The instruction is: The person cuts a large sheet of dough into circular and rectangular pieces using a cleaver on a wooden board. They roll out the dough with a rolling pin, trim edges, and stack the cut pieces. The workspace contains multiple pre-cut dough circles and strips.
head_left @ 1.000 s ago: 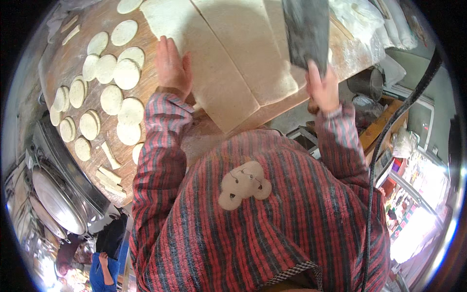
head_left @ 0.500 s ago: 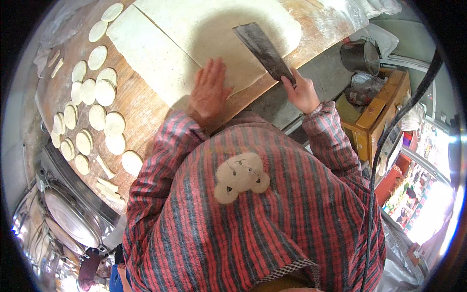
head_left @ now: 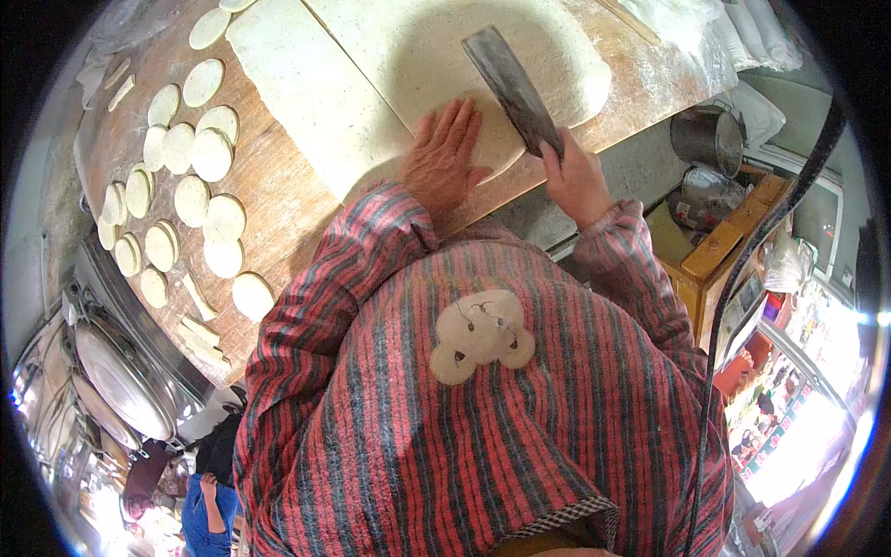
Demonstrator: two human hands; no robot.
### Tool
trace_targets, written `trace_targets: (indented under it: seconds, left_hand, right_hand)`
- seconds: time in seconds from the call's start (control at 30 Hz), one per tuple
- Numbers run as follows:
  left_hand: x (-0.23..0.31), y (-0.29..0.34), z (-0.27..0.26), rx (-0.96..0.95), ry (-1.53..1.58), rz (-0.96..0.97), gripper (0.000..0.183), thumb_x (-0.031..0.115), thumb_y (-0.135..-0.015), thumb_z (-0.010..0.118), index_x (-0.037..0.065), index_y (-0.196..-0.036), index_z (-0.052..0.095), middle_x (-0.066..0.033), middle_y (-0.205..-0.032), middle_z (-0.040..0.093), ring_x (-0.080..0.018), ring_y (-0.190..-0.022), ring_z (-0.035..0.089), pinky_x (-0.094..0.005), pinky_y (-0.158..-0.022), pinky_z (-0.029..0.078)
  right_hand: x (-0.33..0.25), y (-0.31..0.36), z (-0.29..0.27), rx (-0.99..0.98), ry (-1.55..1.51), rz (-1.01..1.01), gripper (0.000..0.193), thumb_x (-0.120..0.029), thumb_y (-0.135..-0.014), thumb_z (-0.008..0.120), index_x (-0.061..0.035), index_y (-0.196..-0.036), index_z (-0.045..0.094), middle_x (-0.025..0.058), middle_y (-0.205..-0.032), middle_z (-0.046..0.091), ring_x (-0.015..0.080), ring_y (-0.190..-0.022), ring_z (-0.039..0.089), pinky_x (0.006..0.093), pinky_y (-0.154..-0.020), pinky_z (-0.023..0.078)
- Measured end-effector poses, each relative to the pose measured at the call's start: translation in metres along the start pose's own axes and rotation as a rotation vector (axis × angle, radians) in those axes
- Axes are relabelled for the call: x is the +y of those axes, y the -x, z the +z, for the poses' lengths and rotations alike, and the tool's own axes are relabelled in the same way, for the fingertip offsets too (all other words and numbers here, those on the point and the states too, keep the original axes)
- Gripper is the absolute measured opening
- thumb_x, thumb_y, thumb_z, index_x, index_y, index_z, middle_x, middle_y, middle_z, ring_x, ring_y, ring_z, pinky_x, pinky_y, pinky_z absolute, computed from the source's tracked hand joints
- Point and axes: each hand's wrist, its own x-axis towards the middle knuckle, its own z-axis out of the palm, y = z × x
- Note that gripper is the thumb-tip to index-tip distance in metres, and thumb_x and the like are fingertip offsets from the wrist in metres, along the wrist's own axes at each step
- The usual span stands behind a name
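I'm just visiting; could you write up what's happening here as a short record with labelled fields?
Left hand: the left hand lies palm down, fingers extended, at the near edge of a pale dough sheet
Right hand: the right hand grips a cleaver by its handle
Blade: over the sheet; contact cannot be told
Sheet: a long cut line runs through it
Left of sheet: dough rounds, some overlapping, and dough strips
Surface: floury wooden table
Beyond table's right edge: metal pot

the left hand [head_left: 444, 158] has moved rightward across the dough sheet [head_left: 320, 93], nearer the cleaver [head_left: 510, 88].
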Motion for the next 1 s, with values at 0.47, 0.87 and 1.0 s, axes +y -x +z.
trace_targets:
  seconds: [0.47, 0.87, 1.0]
  left_hand:
    - [-0.022, -0.02, -0.017, -0.149, 0.113, -0.042, 0.081, 0.044, -0.089, 0.058, -0.005, -0.145, 0.026, -0.0204, -0.154, 0.022, -0.034, -0.144, 0.019, -0.0503, -0.116, 0.017]
    - [-0.131, -0.084, -0.031, 0.129, -0.09, -0.268, 0.077, 0.044, -0.092, 0.054, -0.005, -0.144, 0.028, -0.0211, -0.153, 0.024, -0.0361, -0.143, 0.02, -0.0516, -0.115, 0.019]
    - [-0.154, -0.099, -0.044, 0.261, -0.192, -0.241, 0.073, 0.042, -0.09, 0.057, -0.005, -0.141, 0.034, -0.0228, -0.149, 0.029, -0.0373, -0.139, 0.028, -0.0503, -0.111, 0.025]
  right_hand:
    - [-0.042, -0.095, 0.035, -0.004, -0.071, 0.036, 0.022, -0.02, -0.094, 0.05, 0.0005, -0.102, 0.05, 0.0289, -0.075, 0.061, 0.049, -0.076, 0.061, 0.0557, -0.066, 0.047]
    - [-0.077, -0.199, 0.065, -0.039, 0.017, 0.006, 0.029, -0.019, -0.091, 0.052, 0.0068, -0.105, 0.052, 0.0328, -0.081, 0.061, 0.0515, -0.08, 0.06, 0.0548, -0.071, 0.047]
    - [-0.086, -0.224, 0.064, -0.062, 0.014, -0.011, 0.026, -0.019, -0.092, 0.051, 0.0059, -0.1, 0.053, 0.0339, -0.084, 0.062, 0.0505, -0.083, 0.061, 0.0549, -0.076, 0.048]
